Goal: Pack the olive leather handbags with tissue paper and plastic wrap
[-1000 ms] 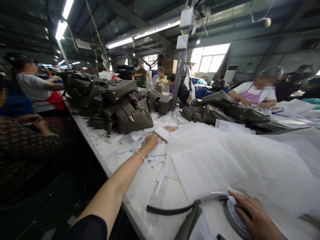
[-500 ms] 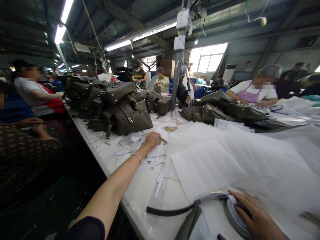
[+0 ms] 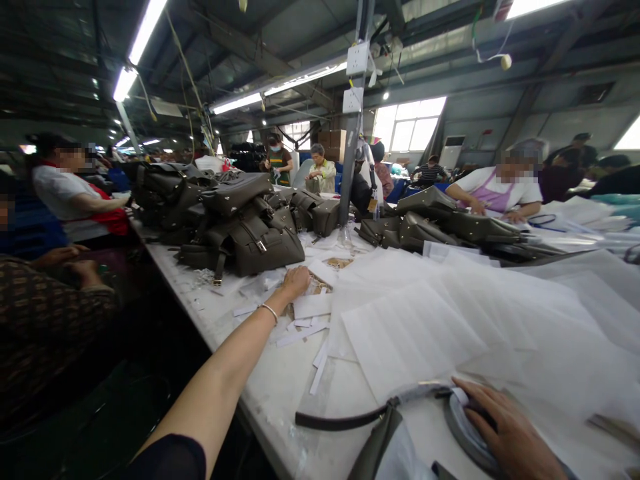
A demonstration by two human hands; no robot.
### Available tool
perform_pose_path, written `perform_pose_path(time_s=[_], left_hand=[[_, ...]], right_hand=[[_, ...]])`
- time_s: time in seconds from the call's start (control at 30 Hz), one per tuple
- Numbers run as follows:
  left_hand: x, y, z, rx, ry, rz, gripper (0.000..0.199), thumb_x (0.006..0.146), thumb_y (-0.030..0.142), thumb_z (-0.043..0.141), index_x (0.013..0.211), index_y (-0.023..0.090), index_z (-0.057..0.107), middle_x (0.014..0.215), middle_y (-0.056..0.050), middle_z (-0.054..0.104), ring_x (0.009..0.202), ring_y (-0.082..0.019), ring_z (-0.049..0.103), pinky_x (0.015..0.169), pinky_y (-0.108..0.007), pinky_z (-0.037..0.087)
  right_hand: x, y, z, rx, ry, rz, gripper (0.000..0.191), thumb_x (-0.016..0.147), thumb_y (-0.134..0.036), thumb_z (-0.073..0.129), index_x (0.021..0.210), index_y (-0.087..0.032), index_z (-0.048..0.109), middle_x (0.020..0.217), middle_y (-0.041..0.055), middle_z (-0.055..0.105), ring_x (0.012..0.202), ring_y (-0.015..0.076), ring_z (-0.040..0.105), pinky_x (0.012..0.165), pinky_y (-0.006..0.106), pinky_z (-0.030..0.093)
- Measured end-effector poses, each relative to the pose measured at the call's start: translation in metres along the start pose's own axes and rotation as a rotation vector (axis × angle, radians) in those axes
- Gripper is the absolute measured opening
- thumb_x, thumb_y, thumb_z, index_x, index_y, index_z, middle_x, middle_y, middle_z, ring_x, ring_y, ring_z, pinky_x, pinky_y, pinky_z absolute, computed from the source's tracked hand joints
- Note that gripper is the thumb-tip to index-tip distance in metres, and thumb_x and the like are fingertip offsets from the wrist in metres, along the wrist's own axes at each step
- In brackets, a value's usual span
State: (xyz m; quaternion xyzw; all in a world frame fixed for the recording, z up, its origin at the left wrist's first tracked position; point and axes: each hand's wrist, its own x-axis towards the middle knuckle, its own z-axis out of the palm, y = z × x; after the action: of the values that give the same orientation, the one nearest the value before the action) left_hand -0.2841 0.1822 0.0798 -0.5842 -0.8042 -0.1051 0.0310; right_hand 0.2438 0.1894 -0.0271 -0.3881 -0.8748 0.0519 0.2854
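Observation:
My left hand [image 3: 296,283] reaches far across the table, its fingers curled in beside small gold-coloured metal pieces [image 3: 317,287] on brown card. Whatever its fingers hold is hidden from me. Close by lie white paper strips [image 3: 303,333] and a blank white card [image 3: 313,306]. At lower right, my right hand [image 3: 507,421] grips a curved grey bag strap [image 3: 465,427], thumb on the near side and fingers over it. A dark strap [image 3: 345,421] with clear wrapping stretches left from there, above a grey-brown leather bag part [image 3: 381,443] cut off by the bottom edge.
Dark grey-brown handbags [image 3: 265,240] are heaped beyond my left hand, and more bags [image 3: 430,223] lie across the table. White foam sheets [image 3: 415,327] cover the right side. A metal post [image 3: 349,173] rises mid-table. Co-workers stand at left and far right.
My left hand has drawn back slightly to the left from the metal pieces, uncovering them, and its fingers are more curled. The right hand stays on the strap. The view has shifted a little.

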Motion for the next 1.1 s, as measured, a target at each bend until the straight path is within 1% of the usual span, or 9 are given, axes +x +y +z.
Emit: perform_pose_path(time_s=[0.13,0.27,0.5,0.63,0.77,0.87,0.97,1.03,1.1], left_hand=[[-0.008,-0.005,-0.010,-0.093,0.006,-0.013,0.034,0.096,0.036,0.060,0.124,0.017,0.058,0.125,-0.010,0.059,0.107,-0.023,0.061,0.090,-0.044,0.054],[-0.011,0.008,-0.007,-0.249,0.015,-0.062,0.034,0.096,0.036,0.060,0.124,0.017,0.058,0.125,-0.010,0.059,0.107,-0.023,0.061,0.090,-0.044,0.054],[-0.002,0.016,-0.016,-0.679,-0.033,-0.167,0.035,0.095,0.036,0.060,0.124,0.016,0.057,0.123,-0.010,0.060,0.104,-0.023,0.062,0.088,-0.044,0.055],[-0.003,0.010,-0.036,-0.982,-0.068,-0.162,0.035,0.096,0.036,0.060,0.123,0.016,0.057,0.121,-0.009,0.060,0.102,-0.022,0.063,0.086,-0.042,0.056],[-0.010,0.010,-0.069,-1.244,-0.018,-0.107,0.034,0.096,0.037,0.059,0.123,0.016,0.057,0.119,-0.009,0.061,0.099,-0.021,0.063,0.083,-0.040,0.056],[-0.021,0.021,-0.096,-1.393,0.002,-0.012,0.030,0.097,0.038,0.058,0.116,0.014,0.058,0.104,-0.006,0.063,0.083,-0.016,0.064,0.072,-0.033,0.057],[-0.039,0.046,-0.118,-1.497,-0.058,0.122,0.028,0.092,0.040,0.063,0.102,0.015,0.056,0.076,0.003,0.058,0.059,-0.009,0.057,0.060,-0.025,0.053],[-0.056,0.071,-0.127,-1.543,-0.136,0.220,0.035,0.083,0.044,0.072,0.095,0.017,0.052,0.067,0.006,0.053,0.052,-0.007,0.054,0.055,-0.022,0.051],[-0.076,0.101,-0.133,-1.574,-0.218,0.312,0.044,0.075,0.049,0.077,0.091,0.018,0.050,0.067,0.006,0.055,0.051,-0.008,0.057,0.050,-0.021,0.049]], right_hand=[[0.001,-0.002,-0.001,0.008,0.002,-0.002,0.040,0.085,-0.044,0.055,0.113,-0.024,0.074,0.113,0.0090,0.075,0.101,0.0300,0.071,0.087,0.045,0.060],[0.001,0.001,0.001,-0.010,-0.005,-0.001,0.040,0.085,-0.044,0.054,0.113,-0.023,0.074,0.115,0.0090,0.074,0.103,0.0298,0.071,0.088,0.046,0.059],[-0.001,0.005,0.004,-0.025,-0.005,-0.014,0.039,0.086,-0.043,0.054,0.114,-0.024,0.073,0.114,0.0088,0.074,0.102,0.0292,0.071,0.088,0.045,0.060],[0.000,0.003,0.002,-0.031,0.014,-0.022,0.039,0.085,-0.044,0.055,0.114,-0.024,0.073,0.113,0.0081,0.075,0.101,0.0296,0.071,0.086,0.044,0.061],[0.002,0.007,0.003,0.001,-0.007,-0.023,0.038,0.082,-0.043,0.057,0.110,-0.025,0.075,0.113,0.0081,0.075,0.100,0.0305,0.072,0.085,0.044,0.061],[0.011,0.008,-0.007,0.082,-0.079,0.030,0.039,0.073,-0.040,0.060,0.105,-0.027,0.077,0.110,0.0071,0.076,0.100,0.0320,0.072,0.088,0.044,0.060],[0.030,-0.018,-0.038,0.197,-0.124,0.147,0.040,0.068,-0.042,0.062,0.102,-0.028,0.078,0.110,0.0069,0.076,0.103,0.0342,0.070,0.089,0.046,0.058],[0.045,-0.057,-0.067,0.277,-0.116,0.274,0.044,0.072,-0.048,0.063,0.110,-0.029,0.075,0.114,0.0076,0.074,0.103,0.0335,0.070,0.086,0.045,0.058],[0.060,-0.109,-0.093,0.477,-0.192,0.400,0.052,0.079,-0.055,0.062,0.120,-0.024,0.069,0.098,0.0089,0.077,0.088,0.0292,0.072,0.074,0.040,0.058]])
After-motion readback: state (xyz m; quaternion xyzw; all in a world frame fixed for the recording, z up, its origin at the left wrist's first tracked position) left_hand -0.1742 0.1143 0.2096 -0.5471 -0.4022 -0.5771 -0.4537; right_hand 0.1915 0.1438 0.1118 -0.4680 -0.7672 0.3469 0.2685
